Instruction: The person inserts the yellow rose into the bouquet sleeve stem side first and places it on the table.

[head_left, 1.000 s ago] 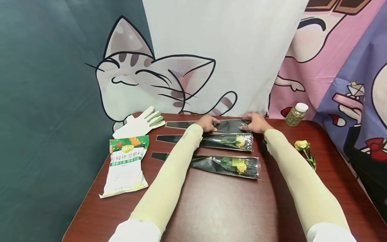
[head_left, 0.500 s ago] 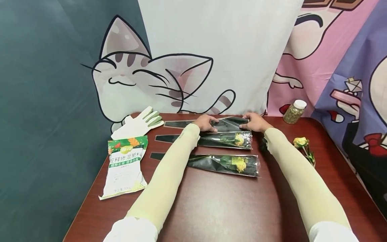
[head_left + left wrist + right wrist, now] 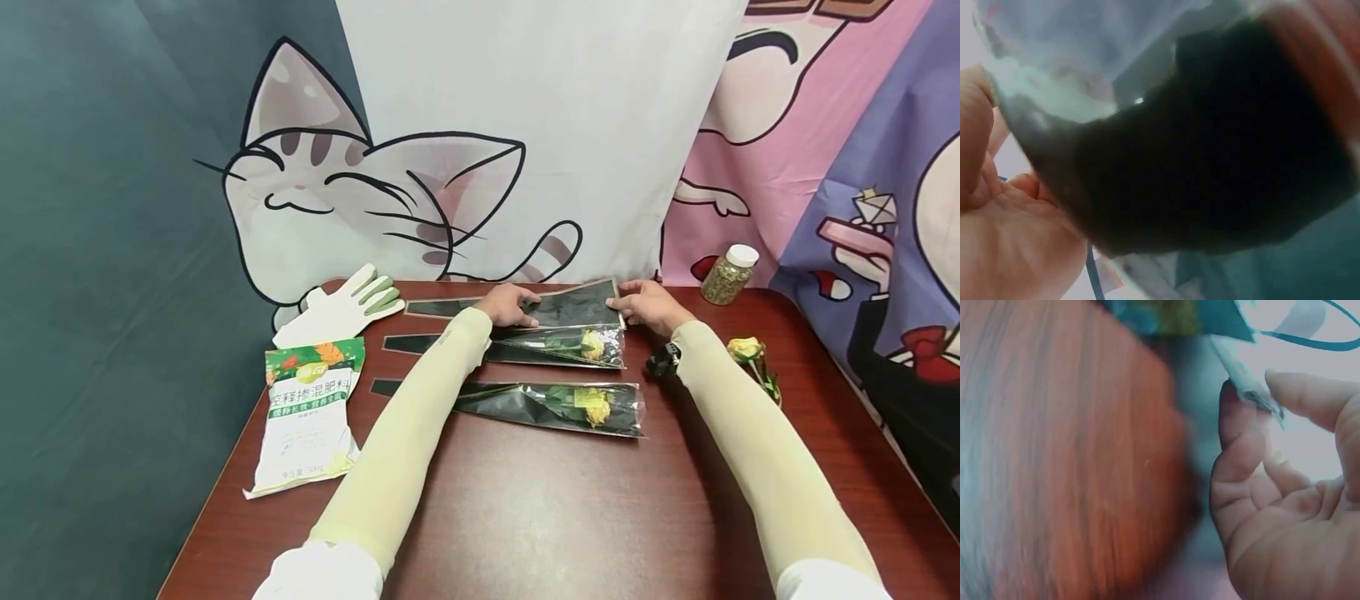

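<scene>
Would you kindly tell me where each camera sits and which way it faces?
Head: on the head, facing forward and down at the table; sleeves, left hand and right hand show.
Left wrist: on that wrist, facing a dark, blurred thing close up; part of the left hand shows at left.
Right wrist: on that wrist, facing the table and a wrapper; the right hand shows at right.
Head and right wrist share the right hand, table and wrapper.
</scene>
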`<state>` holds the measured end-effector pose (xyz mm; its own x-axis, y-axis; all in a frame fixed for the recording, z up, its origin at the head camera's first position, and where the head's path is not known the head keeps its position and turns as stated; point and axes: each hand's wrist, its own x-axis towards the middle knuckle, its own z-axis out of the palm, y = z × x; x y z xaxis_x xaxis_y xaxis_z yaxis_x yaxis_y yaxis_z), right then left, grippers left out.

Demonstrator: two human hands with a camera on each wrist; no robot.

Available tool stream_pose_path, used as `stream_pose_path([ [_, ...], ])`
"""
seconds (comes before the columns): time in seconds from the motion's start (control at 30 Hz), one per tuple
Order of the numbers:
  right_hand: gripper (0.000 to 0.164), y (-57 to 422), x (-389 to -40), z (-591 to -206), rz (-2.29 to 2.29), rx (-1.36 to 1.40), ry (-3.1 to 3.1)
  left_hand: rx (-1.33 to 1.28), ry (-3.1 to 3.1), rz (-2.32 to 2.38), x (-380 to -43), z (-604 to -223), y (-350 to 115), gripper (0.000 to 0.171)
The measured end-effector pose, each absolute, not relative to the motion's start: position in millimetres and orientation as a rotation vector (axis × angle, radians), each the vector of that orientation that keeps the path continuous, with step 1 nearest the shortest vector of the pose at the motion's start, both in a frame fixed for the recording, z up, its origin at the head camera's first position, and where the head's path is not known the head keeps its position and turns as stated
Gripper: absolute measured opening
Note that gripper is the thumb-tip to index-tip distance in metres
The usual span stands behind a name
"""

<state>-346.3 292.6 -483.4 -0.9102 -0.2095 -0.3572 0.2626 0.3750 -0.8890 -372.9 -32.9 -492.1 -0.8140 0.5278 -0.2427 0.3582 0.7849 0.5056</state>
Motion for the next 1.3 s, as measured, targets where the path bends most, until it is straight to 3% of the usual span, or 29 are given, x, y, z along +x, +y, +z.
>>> stream_pose_path([
  [0.2, 0.024, 293, -347, -485, -1.599, 0.09, 2.143, 0.663, 2.623, 0.605, -374, -489, -32, 0.061],
  [0.27, 0.019, 293, -347, -488, -1.6, 0.095, 2.146, 0.668, 2.622, 0.591, -375, -488, -32, 0.061],
  [0.53, 0.032, 294, -344, -492, -1.611, 0.091, 2.191, 0.622, 2.628, 0.519, -377, -488, -29, 0.059],
  [0.8, 0.022, 294, -345, -490, -1.642, 0.053, 2.191, 0.585, 2.648, 0.678, -371, -479, -15, 0.044],
  [1.0, 0.031, 295, -347, -491, -1.627, 0.072, 2.188, 0.652, 2.71, 0.788, -368, -477, 17, 0.024],
  [1.3, 0.029, 288, -350, -493, -1.645, 0.08, 2.183, 0.607, 2.641, 1.004, -363, -479, 52, 0.021],
])
